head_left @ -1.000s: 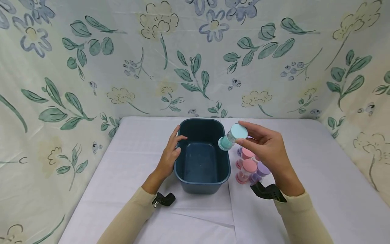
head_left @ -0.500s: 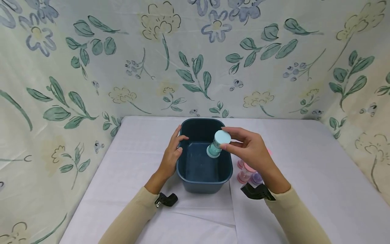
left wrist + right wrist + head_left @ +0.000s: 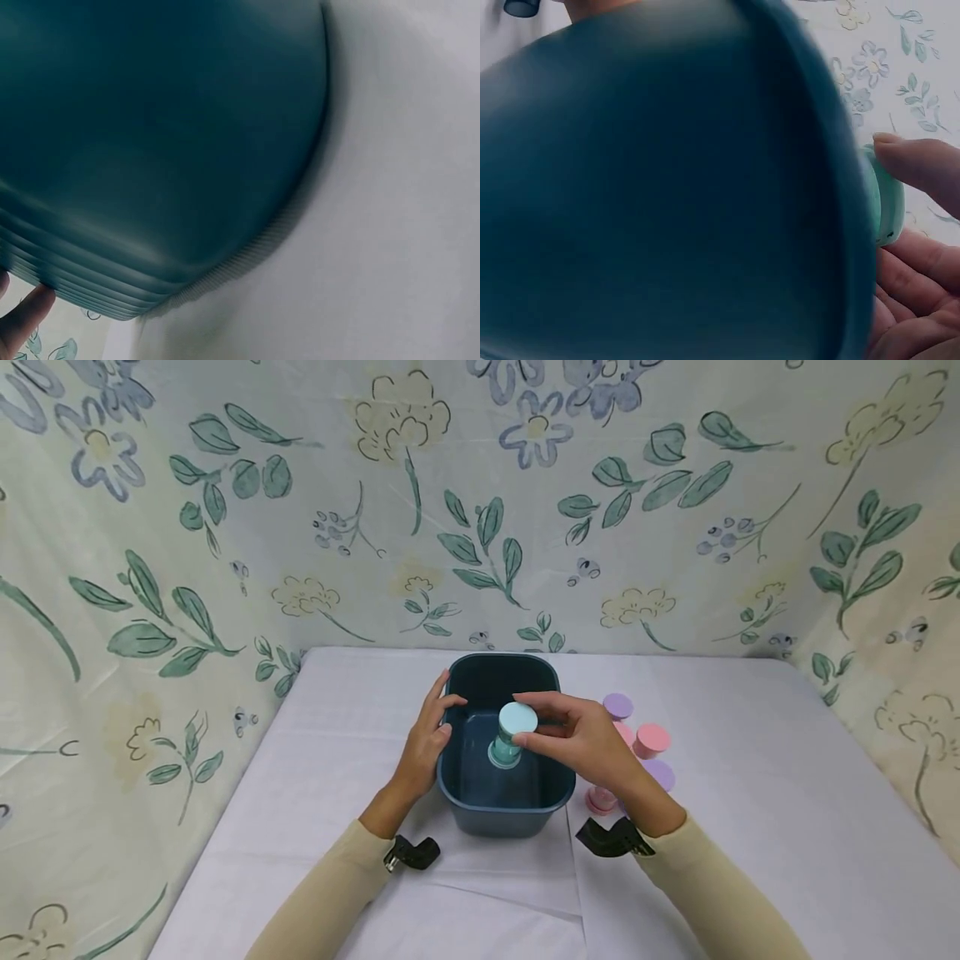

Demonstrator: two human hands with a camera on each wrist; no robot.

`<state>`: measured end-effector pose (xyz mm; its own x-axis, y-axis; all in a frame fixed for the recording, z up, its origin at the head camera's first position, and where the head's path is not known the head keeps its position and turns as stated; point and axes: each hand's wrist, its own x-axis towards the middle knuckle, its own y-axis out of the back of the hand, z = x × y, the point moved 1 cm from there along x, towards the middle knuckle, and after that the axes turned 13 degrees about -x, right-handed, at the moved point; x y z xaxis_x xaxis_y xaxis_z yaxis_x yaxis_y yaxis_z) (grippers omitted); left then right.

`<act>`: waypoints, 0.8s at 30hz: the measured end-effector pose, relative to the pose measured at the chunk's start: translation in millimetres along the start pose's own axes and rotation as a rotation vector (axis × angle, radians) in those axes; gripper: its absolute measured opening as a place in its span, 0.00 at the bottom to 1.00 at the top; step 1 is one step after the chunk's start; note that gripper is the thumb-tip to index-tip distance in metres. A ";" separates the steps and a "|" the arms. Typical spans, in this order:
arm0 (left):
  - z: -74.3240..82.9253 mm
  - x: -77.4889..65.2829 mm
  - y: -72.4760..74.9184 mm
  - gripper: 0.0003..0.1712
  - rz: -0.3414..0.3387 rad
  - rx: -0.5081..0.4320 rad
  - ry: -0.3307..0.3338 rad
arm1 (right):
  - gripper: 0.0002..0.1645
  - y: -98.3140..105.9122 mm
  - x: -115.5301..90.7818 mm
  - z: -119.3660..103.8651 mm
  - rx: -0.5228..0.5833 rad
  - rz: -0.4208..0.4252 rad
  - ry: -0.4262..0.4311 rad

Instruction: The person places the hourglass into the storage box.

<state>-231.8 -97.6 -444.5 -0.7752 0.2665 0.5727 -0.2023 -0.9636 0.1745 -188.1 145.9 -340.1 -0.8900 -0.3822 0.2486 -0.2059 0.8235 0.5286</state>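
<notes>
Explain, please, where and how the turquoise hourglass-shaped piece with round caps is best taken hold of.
Probably the upper cap of the turquoise hourglass-shaped piece, from above and the right, fingers at opposite edges: it faces up, wider than the narrow waist, while the base points into the dark blue plastic bin.

No text, label, brand, number or sign can be read; the dark mark (image 3: 889, 236) on the green cap (image 3: 890, 202), at right in the right-wrist view, is too small to tell.

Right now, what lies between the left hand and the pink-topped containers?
In the head view, the blue bin, plus the right hand and the aqua-topped container it holds.
</notes>
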 end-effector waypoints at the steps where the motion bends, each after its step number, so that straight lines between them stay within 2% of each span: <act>1: -0.1 -0.3 -0.3 0.23 0.000 -0.003 0.000 | 0.31 -1.8 -0.2 0.4 -0.001 -0.010 0.006; 6: 0.3 -1.5 -1.7 0.24 -0.001 0.000 0.015 | 0.32 -9.8 0.5 2.1 -0.018 -0.051 0.034; 10: 0.8 -1.1 -1.9 0.28 0.003 0.003 0.014 | 0.31 -14.8 2.0 3.9 -0.030 -0.081 0.043; 16: 0.9 0.4 -0.5 0.24 -0.009 -0.012 -0.007 | 0.29 -20.6 5.6 3.4 -0.037 -0.122 0.074; 24: -2.1 -4.2 -2.0 0.25 -0.007 -0.033 0.009 | 0.30 -28.5 5.3 1.9 -0.156 -0.190 0.102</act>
<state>-229.4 -96.9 -449.0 -0.7790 0.2735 0.5642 -0.2274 -0.9618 0.1524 -187.7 121.1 -355.4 -0.7941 -0.5705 0.2095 -0.2932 0.6617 0.6901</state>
